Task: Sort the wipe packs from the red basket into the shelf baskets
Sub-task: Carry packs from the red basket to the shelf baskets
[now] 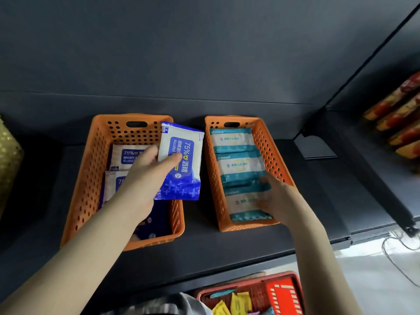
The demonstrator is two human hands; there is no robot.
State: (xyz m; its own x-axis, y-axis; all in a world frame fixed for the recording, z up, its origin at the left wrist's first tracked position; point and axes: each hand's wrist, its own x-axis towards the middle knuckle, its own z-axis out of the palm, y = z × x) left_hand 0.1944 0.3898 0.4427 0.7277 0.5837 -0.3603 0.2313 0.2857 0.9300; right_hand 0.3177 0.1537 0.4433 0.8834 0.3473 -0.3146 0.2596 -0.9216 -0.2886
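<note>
My left hand (pixel 148 171) grips a blue-and-white alcohol wipe pack (pixel 181 160) above the right side of the left orange basket (pixel 91 160), which holds more blue packs (pixel 129 155). My right hand (pixel 276 198) reaches into the right orange basket (pixel 272 151) and rests on the nearest teal-and-white wipe pack (pixel 245 202); whether it grips the pack is unclear. More teal packs (pixel 234 140) lie behind it. The red basket (pixel 281 292) sits below the shelf at the bottom edge, with yellow and teal packets inside.
Both orange baskets stand side by side on a dark shelf (pixel 227 248) with a dark back wall. Red and yellow packaged goods (pixel 400 119) fill the shelf at the right. A grey cable (pixel 395 262) lies on the pale floor at the lower right.
</note>
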